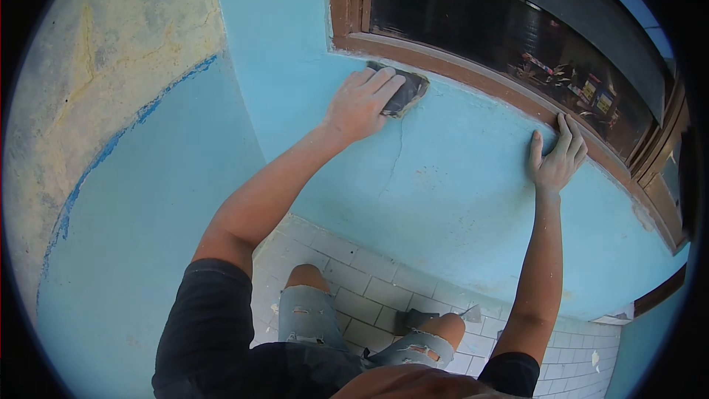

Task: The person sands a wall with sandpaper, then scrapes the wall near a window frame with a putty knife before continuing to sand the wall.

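My left hand (pixel 360 103) presses a dark sheet of sandpaper (pixel 405 94) with pale, ragged edges flat against the light blue wall (pixel 458 177), just under the window frame. The fingers lie over the sheet's left part, and its underside is hidden. Further right, my right hand (pixel 559 159) holds nothing. Its thumb stands apart from the fingers, and the fingertips rest at the lower edge of the brown window frame (pixel 473 77). Pale dust coats both hands. A thin crack (pixel 396 159) runs down the wall below the sandpaper.
Dark window glass (pixel 443 11) fills the upper right. At the left, another wall (pixel 118 44) has bare, stained plaster above blue paint. White tiles (pixel 369 288) cover the floor below my knees. A dark object (pixel 416 319) and a small scraper-like tool (pixel 470 313) lie there.
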Action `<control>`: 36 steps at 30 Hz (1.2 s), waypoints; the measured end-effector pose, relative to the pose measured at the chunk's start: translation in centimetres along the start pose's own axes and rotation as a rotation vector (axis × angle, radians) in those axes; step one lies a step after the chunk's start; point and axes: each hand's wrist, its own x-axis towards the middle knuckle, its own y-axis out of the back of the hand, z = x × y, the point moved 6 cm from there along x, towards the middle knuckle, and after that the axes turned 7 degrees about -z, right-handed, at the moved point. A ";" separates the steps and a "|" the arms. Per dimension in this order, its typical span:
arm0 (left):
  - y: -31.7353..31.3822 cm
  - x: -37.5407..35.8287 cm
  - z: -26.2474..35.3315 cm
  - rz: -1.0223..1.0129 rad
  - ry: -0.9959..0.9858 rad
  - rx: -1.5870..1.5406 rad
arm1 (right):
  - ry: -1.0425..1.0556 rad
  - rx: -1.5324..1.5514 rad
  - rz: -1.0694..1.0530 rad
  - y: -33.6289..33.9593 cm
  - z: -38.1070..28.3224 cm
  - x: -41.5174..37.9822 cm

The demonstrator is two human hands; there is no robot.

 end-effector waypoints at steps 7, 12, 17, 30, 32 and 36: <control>2.3 -0.8 -4.5 0.154 0.192 0.261 | 0.000 -0.001 0.003 0.2 -0.3 0.0; 0.8 1.5 -1.3 0.129 0.182 0.120 | 0.018 0.001 0.013 0.2 -0.2 0.0; 1.8 0.3 -4.2 0.078 0.131 0.224 | 0.036 0.005 0.014 0.5 -0.2 0.2; 1.6 0.3 -2.7 0.043 0.184 0.284 | 0.011 0.009 0.021 0.4 -0.3 -0.1; 0.5 0.5 -0.2 0.079 0.123 0.329 | 0.014 0.020 0.024 0.3 -0.3 -0.1; 0.8 1.1 -0.5 -0.034 0.030 0.239 | 0.044 0.023 0.019 0.5 0.0 -0.2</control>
